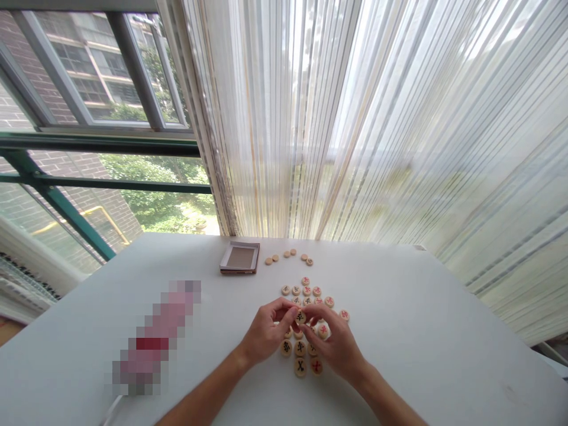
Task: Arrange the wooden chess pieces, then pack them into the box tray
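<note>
Left hand: your fingers are pinched on the left edge of 1 disc, at lower centre of the frame.
Right hand: your fingertips close on the same disc from the right, so both hands share it, just above the tabletop.
Disc: round, pale wood, a black character facing up; it sits over the middle of the pile.
Done so far: by my reading, little is settled. A loose row of about 6 discs lies apart, above the pile at centre frame, mostly blank side up.
Left to do: most discs remain in the pile, face up, red and black characters mixed, some hidden under your hands.
Box: open and shallow, left of the row, well apart from your hands.
Blurred patch: lower left, something long; I cannot tell what.
In the way: nothing between your hands and the row or box; the curtain hangs behind the tabletop's far edge.
</note>
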A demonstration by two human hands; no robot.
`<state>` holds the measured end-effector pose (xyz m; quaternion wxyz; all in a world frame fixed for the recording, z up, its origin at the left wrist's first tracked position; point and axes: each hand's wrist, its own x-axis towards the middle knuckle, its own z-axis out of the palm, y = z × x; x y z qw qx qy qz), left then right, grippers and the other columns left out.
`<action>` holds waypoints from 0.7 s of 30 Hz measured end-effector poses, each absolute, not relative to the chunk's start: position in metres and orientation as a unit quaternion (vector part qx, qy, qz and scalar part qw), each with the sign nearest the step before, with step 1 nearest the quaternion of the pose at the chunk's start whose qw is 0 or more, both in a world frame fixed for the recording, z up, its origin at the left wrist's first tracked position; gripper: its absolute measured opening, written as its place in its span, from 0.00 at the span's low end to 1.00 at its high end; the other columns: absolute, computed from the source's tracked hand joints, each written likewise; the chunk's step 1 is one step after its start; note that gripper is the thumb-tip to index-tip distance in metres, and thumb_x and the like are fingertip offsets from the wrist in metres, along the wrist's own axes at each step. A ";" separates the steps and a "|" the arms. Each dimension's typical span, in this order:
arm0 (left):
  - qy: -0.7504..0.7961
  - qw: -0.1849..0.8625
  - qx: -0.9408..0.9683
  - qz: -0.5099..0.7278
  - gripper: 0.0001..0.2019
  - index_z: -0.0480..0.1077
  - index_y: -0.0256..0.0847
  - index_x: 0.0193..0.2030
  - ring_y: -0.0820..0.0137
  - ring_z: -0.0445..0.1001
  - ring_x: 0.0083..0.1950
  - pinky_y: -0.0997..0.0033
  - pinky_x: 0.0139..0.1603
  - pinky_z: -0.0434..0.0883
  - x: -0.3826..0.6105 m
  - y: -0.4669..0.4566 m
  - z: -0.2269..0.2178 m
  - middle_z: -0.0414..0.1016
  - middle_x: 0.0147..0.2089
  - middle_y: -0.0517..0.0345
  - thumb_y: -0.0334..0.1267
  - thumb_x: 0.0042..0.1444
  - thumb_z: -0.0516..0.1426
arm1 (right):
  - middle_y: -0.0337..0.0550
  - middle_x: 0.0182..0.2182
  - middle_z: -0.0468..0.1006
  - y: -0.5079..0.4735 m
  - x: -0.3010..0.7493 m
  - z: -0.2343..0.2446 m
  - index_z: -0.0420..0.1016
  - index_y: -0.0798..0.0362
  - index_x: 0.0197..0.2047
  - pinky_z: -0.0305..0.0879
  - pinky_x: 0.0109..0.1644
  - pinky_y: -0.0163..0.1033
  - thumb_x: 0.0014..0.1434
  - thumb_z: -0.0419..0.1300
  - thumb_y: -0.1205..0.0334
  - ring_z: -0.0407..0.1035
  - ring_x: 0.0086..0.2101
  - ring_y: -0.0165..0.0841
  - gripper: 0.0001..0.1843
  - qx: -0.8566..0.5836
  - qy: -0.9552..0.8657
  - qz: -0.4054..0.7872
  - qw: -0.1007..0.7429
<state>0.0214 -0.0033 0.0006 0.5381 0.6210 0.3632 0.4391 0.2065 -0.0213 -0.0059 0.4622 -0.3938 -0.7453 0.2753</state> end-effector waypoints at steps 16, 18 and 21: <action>0.381 0.521 0.643 0.413 0.21 0.69 0.39 0.57 0.65 0.79 0.37 0.69 0.38 0.74 0.021 -0.005 -0.008 0.80 0.40 0.49 0.44 0.59 0.60 | 0.43 0.40 0.78 -0.021 0.209 0.000 0.72 0.49 0.49 0.72 0.43 0.40 0.64 0.57 0.64 0.74 0.39 0.35 0.10 -0.403 -0.714 0.315 0.477; 0.383 0.505 0.657 0.408 0.21 0.69 0.39 0.57 0.66 0.79 0.38 0.69 0.39 0.75 0.021 -0.006 -0.006 0.80 0.40 0.50 0.43 0.59 0.60 | 0.43 0.39 0.78 -0.021 0.208 0.000 0.72 0.49 0.48 0.72 0.42 0.39 0.64 0.57 0.64 0.74 0.39 0.35 0.09 -0.410 -0.712 0.314 0.475; 0.375 0.478 0.681 0.408 0.19 0.70 0.40 0.56 0.66 0.78 0.38 0.69 0.40 0.75 0.021 -0.008 0.000 0.80 0.40 0.52 0.43 0.59 0.60 | 0.42 0.37 0.79 -0.019 0.208 0.000 0.72 0.50 0.46 0.71 0.39 0.38 0.63 0.58 0.63 0.74 0.36 0.34 0.08 -0.416 -0.710 0.312 0.474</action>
